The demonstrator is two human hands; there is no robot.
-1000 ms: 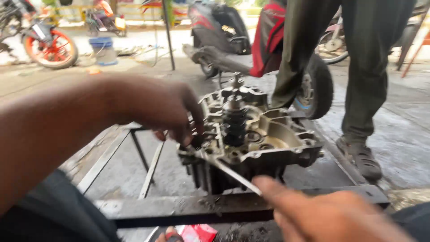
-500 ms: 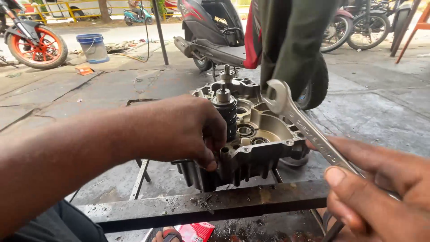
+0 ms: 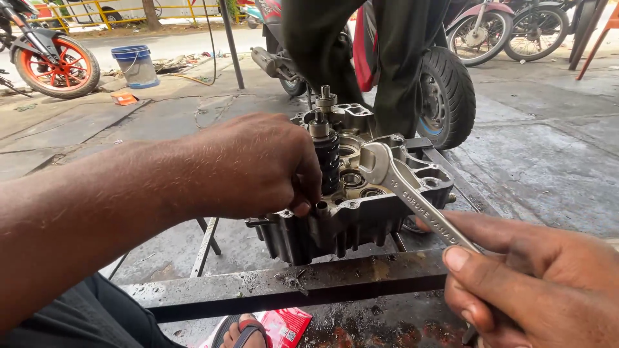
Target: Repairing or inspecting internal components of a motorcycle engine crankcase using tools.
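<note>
Engine case [image 3: 361, 206], grey and greasy, sits open-side up on a dark steel frame [image 3: 303, 283] in front of me, with a black gear stack [image 3: 327, 158] standing upright inside it. Since a second ago my view has risen and steadied: then my right hand was low at the bottom edge with the wrench lying flat near the frame, half a second ago the wrench was lifted with its open end above the case, and now that open end has come down to rest on the case's upper rim, just right of the gear stack. To me that reads as the tool being brought to a fitting while the case is steadied. My left hand [image 3: 258, 167] has stayed on the case's near-left edge throughout; its grip is curled, fingertips pressed against the rim beside the gear stack, though I cannot tell whether they pinch a small part. My right hand [image 3: 535, 283] has its grip closed around the shank of the wrench [image 3: 412, 193], thumb on top, at the lower right. Behind the case a person in dark trousers [image 3: 387, 58] stands by a scooter wheel [image 3: 448, 96]. A blue bucket [image 3: 137, 66] and a motorbike's orange-rimmed wheel [image 3: 58, 64] lie well apart at the far left, on concrete floor.
</note>
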